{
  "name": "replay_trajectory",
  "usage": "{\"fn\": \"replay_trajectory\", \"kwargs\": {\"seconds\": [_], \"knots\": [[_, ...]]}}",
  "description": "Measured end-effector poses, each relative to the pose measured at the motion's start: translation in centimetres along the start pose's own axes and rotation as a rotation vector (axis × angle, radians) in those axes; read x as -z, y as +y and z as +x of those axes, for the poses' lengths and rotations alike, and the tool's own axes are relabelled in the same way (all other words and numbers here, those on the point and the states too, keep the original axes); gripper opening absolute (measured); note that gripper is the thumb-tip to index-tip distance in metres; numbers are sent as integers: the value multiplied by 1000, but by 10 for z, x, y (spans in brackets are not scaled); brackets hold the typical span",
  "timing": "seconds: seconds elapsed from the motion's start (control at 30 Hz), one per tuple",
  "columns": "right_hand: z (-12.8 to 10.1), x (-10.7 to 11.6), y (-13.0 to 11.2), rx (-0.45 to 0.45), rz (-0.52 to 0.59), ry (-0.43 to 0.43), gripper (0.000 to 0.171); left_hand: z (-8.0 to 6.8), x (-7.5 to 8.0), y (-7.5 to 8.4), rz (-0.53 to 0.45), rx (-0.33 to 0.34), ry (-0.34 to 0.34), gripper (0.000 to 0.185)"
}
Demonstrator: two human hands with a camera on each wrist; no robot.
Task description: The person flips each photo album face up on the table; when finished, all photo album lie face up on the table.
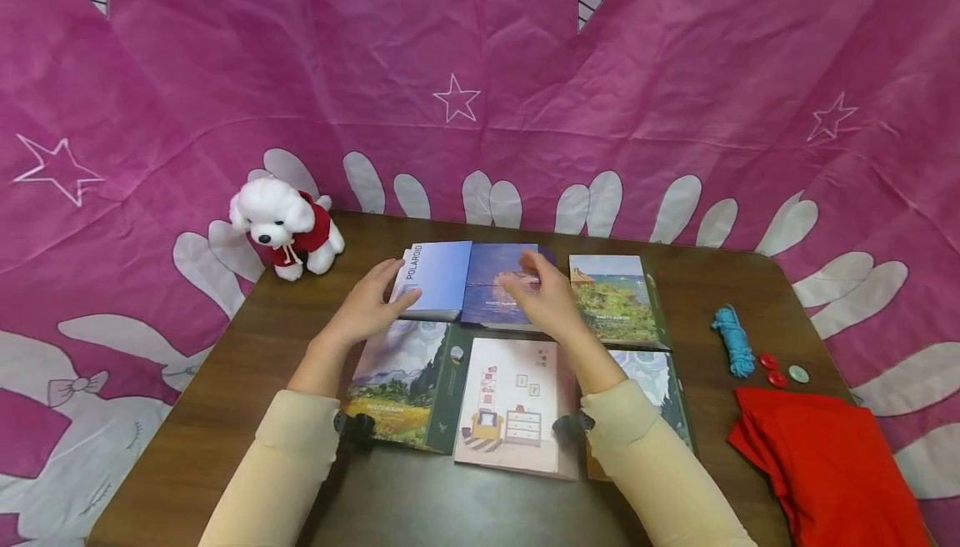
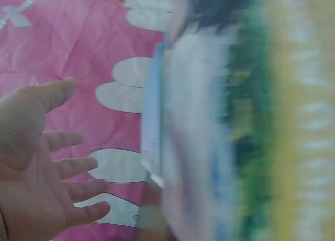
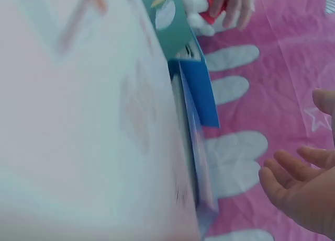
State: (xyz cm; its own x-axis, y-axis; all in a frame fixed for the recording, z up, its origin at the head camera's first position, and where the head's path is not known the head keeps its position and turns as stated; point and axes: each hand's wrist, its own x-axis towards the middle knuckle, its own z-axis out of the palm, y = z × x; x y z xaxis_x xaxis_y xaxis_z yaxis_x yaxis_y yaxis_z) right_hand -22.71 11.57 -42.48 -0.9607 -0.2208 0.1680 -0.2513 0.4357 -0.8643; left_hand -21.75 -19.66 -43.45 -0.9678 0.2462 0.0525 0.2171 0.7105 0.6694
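My left hand [image 1: 372, 303] hovers at the left edge of a blue album marked POLAROID [image 1: 441, 276], thumb and fingers apart. In the left wrist view the same hand [image 2: 42, 162] shows a bare palm and spread fingers. My right hand [image 1: 546, 297] is over a purple photo album [image 1: 487, 307], partly covering its right side. The right wrist view shows this hand [image 3: 306, 183] holding nothing, its fingers loosely bent. Nearer me lie a photo album with a wheat-field painting [image 1: 397, 384] and a pale pink album with a furniture drawing [image 1: 513, 405].
To the right are a seaside-painting album [image 1: 611, 301] and another painted album [image 1: 652, 384], partly under my right forearm. Farther right lie blue cord [image 1: 733, 343], red and green buttons [image 1: 777, 378] and red cloth [image 1: 832, 464]. A white plush dog [image 1: 285, 226] sits at back left, before a pink curtain.
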Motion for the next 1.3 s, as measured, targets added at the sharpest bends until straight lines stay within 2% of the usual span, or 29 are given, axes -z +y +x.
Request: {"fn": "replay_trajectory", "kwargs": {"seconds": [0.1,0.17,0.33,0.53,0.63,0.8,1.0,1.1,1.3], "knots": [[9,-13,-4,-21,24,-30,63,9,6,3,-16,9,-39,75],[15,-23,-5,-46,44,-39,62,15,4,1,-43,15,-45,73],[26,-52,5,-143,154,-39,65,28,-14,-10,-149,67,-18,67],[31,-74,18,-256,274,-80,72,35,-32,-19,-261,129,-11,68],[33,-79,19,-271,329,-109,71,37,-35,-20,-307,159,-27,69],[37,-86,19,-282,357,-155,67,38,-38,-19,-399,219,-35,67],[37,-89,14,-262,366,-198,77,43,-46,-14,-457,249,-24,70],[36,-90,10,-230,393,-158,73,43,-48,-9,-458,252,-10,71],[39,-92,3,-204,554,-9,46,44,-48,-4,-498,235,-8,74]]}}
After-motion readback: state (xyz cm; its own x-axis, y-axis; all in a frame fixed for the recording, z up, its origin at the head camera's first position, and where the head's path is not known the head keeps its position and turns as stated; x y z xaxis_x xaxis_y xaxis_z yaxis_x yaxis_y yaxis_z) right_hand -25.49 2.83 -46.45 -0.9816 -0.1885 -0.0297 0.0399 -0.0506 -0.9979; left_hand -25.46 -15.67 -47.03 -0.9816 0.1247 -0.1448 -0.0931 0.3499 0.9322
